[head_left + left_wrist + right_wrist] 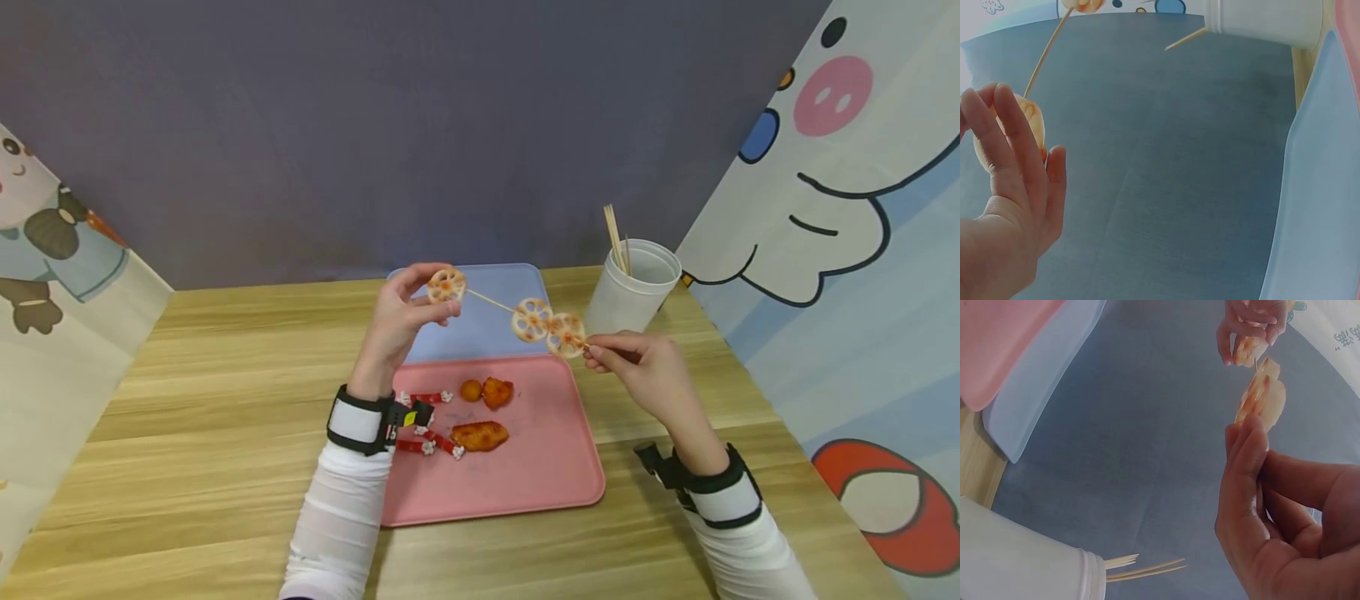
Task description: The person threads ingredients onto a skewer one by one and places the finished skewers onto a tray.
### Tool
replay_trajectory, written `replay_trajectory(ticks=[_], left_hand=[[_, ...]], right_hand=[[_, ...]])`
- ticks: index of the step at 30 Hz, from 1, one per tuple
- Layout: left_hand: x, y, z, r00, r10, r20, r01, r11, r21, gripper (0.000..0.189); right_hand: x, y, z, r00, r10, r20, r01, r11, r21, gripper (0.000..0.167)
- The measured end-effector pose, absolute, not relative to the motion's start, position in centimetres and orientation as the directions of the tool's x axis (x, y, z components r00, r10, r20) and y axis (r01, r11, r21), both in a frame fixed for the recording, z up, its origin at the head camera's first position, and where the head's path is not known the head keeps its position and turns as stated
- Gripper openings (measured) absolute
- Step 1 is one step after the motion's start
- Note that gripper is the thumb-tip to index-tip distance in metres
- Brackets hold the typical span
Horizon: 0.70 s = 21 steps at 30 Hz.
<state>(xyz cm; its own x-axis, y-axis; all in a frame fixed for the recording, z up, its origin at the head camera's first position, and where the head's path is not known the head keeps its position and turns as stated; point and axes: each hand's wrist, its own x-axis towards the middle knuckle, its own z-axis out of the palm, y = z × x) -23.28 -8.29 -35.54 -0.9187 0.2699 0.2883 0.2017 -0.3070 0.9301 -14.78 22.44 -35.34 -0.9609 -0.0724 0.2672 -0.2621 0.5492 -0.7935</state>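
Observation:
My left hand (393, 325) pinches a lotus root slice (447, 285) between thumb and fingers, on the left end of a thin wooden skewer (490, 298). Two more slices, one (531, 320) overlapping the other (564, 337), sit toward the skewer's right end. There, my right hand (652, 373) pinches the stick right beside the outer slice. Both hands hold the skewer up in front of me, over the trays in the head view. In the left wrist view, fingers partly hide the left slice (1036, 122).
A pink tray (540, 458) holds a chicken wing (480, 436), two small browned pieces (497, 392) and several red-wrapped sticks (429, 398). Behind it lies a blue tray (480, 333). At right stands a white tub (626, 292) with wooden skewers (612, 229). A grey wall rises behind.

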Motion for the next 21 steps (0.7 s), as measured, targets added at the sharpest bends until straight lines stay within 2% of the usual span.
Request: replay_trajectory(ticks=[13, 21], left_hand=[[-23.39, -8.13, -35.86, -0.912, 0.347, 0.217, 0.152, -0.206, 0.967, 0.046], [-23.34, -8.23, -35.79, -0.924, 0.34, 0.176, 0.152, -0.096, 0.984, 0.049]], right_hand=[[-14.98, 22.35, -35.41, -0.974, -0.081, 0.21, -0.219, 0.556, -0.802, 0.017], [-15.17, 22.54, -35.56, -0.978, -0.096, 0.184, -0.205, 0.573, -0.793, 0.017]])
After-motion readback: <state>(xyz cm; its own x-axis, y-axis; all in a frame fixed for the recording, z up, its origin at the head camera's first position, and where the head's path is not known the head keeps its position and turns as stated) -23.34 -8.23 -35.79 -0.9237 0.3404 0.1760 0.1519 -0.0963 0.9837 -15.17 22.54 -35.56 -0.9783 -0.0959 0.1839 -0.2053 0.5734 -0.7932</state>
